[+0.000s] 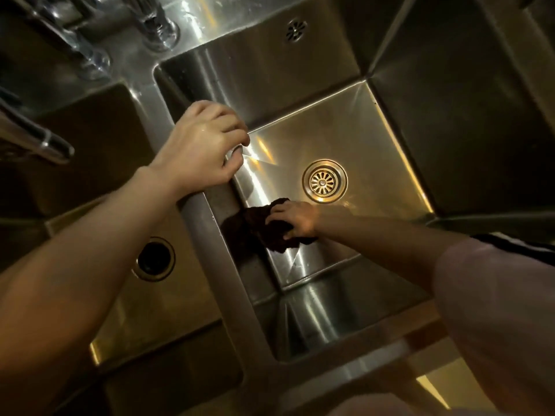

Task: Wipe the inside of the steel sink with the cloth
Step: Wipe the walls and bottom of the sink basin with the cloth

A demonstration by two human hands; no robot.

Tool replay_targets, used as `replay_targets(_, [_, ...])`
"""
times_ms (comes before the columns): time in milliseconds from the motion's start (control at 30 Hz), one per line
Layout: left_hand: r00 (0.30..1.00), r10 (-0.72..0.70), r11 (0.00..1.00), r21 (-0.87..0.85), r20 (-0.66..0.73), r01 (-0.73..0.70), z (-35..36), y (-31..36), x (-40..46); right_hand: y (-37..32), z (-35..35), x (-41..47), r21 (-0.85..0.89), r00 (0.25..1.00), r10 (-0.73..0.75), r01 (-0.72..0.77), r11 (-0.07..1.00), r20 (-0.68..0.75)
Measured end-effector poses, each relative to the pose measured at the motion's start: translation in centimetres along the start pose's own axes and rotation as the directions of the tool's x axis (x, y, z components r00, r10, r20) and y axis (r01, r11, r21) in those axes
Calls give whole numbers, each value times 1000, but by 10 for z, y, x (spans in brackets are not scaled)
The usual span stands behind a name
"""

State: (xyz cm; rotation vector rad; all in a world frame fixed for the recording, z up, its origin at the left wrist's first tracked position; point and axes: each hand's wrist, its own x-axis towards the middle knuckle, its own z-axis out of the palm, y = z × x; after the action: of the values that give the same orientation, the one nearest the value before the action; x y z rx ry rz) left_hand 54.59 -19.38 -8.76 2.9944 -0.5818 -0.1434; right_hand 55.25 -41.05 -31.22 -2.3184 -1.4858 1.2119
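I look straight down into a deep steel sink (354, 115) with a round drain (325, 181) in its floor. A dark brown cloth (258, 228) lies bunched where the floor meets the left wall, left of the drain. My right hand (295, 220) grips the cloth and holds it against the steel. My left hand (202, 148) curls over the divider (222, 283) between the two basins, fingers hooked over its edge.
A second basin (105, 163) with its own drain hole (156, 259) lies to the left. Tap fittings (159, 25) stand at the top left, and a spout (39, 139) reaches over the left basin. An overflow grille (296, 30) sits in the back wall.
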Motion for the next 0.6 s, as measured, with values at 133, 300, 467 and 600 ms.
replay_targets(133, [994, -83, 996, -22, -69, 82, -7, 36, -23, -6, 11, -24, -135, 988, -122, 135, 982, 98])
replay_targets(300, [970, -231, 971, -76, -72, 226, 1, 88, -72, -5, 17, -43, -103, 950, -204, 233, 967, 235])
replay_targets(467, [906, -421, 904, -95, -36, 417, 17, 129, -111, -13, 13, -53, -88, 900, -258, 306, 948, 352])
replay_targets(600, [869, -492, 870, -78, -52, 487, 22, 154, -123, -29, 8, -50, -95, 861, -233, 306, 947, 452])
